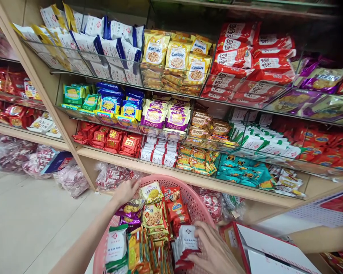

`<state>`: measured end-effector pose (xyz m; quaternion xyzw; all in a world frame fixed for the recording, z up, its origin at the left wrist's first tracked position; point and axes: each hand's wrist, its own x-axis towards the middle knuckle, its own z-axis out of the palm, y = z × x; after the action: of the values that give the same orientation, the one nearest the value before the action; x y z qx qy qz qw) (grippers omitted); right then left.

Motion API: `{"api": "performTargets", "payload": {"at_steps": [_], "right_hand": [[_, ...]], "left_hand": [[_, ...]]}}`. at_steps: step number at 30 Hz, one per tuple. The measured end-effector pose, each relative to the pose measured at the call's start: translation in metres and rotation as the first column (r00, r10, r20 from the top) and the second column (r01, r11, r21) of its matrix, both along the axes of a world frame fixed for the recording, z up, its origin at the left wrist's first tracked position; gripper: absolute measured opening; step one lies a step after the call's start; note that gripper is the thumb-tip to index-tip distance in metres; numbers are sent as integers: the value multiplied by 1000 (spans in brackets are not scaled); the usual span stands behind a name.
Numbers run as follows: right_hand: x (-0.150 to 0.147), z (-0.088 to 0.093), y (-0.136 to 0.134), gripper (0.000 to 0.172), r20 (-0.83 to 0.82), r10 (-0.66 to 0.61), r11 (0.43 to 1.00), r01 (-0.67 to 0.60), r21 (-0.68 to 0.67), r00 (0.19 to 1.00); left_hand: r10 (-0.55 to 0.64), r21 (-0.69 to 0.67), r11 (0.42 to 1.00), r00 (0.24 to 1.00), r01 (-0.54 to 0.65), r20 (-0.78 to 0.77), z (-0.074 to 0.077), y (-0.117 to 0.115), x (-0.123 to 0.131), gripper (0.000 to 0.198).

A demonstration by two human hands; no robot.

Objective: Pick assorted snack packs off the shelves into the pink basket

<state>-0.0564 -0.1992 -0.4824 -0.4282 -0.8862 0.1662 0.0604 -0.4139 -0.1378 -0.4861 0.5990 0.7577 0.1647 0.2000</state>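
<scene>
A pink plastic basket (198,189) stands before the shelves, filled with wrapped snacks. My left hand (126,193) is closed over its far left rim. At the basket's right side, my right hand (213,247) has its fingers curled around white-and-red snack packets (187,239). Beside these lie yellow-orange packets (138,249) standing in rows and a white-and-green packet (116,245). Farther up in the basket are a purple biscuit packet (131,209), a cream-coloured packet (151,193), a yellow packet (153,217) and red packets (177,208).
Tiered shelves with clear dividers hold many packets, among them yellow cookie packets (177,55), red packets (233,57) and teal packets (242,171). Plastic bags of goods (112,176) lie under the bottom shelf. A white-and-red carton (274,247) stands right of the basket.
</scene>
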Motion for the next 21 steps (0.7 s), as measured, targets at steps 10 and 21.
{"api": "performTargets", "payload": {"at_steps": [10,21], "right_hand": [[-59,45,68,35,-115,125,915,-70,397,985],[-169,68,207,40,131,-9,782,-75,618,991]], "left_hand": [[-28,46,999,1000,28,12,-8,1,-3,50],[-4,80,997,1000,3,12,-20,0,-7,50]]}}
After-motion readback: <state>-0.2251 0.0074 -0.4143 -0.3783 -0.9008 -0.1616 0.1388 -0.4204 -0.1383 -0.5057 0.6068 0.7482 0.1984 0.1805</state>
